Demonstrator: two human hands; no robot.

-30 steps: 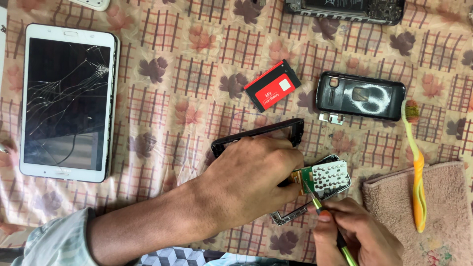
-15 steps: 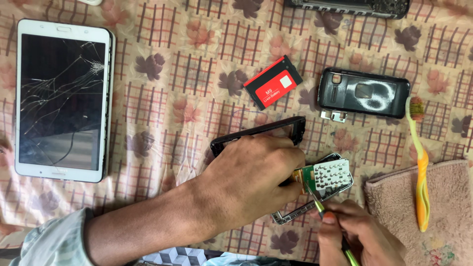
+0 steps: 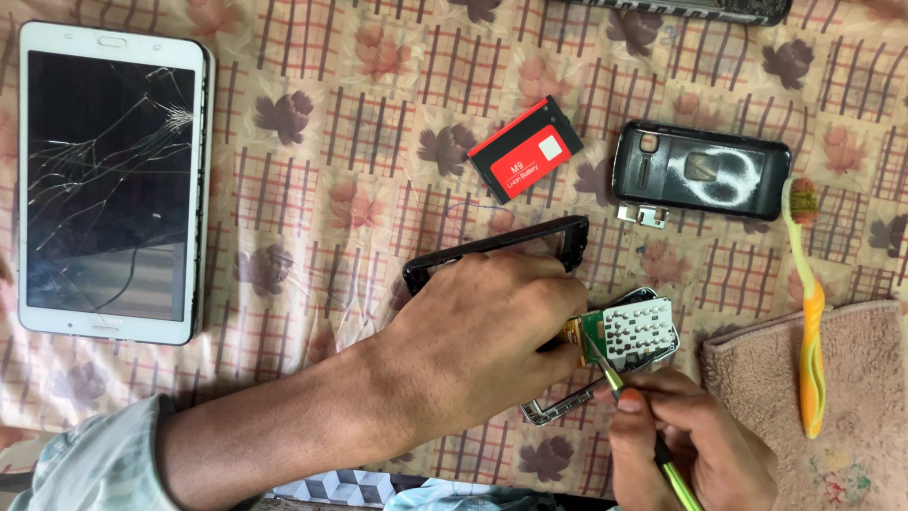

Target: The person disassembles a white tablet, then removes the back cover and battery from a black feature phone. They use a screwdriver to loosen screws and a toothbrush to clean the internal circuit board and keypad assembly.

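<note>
- patterned cloth (image 3: 378, 151) in peach, with brown leaves and red checks, covers the whole work surface.
- left hand (image 3: 482, 341) lies palm down over the middle of the cloth, fingers curled shut around a small green circuit board (image 3: 624, 333) with a white keypad grid, pinching it at its left edge.
- the board sits tilted above a thin metal phone frame (image 3: 558, 409), which lies on the cloth just below it.
- right hand (image 3: 690, 445) at the bottom edge is closed tight on a yellow-green screwdriver (image 3: 662, 454), held like a pen; its tip touches the lower left corner of the board.
- black plastic bezel (image 3: 501, 248) lies partly under the left hand's knuckles, its far edge showing above them.
- red and black battery (image 3: 526, 149) rests well apart, further up the cloth.
- black phone back cover (image 3: 702, 170) lies to the right of the battery, with a small metal bracket (image 3: 643, 216) touching its lower edge.
- orange and yellow toothbrush (image 3: 809, 312) lies lengthwise on the right, its handle on a pink towel (image 3: 851, 397) near the right hand.
- white tablet (image 3: 109, 180) with a cracked dark screen lies at far left.
- another dark device (image 3: 681, 8) is cut off by the top edge.
</note>
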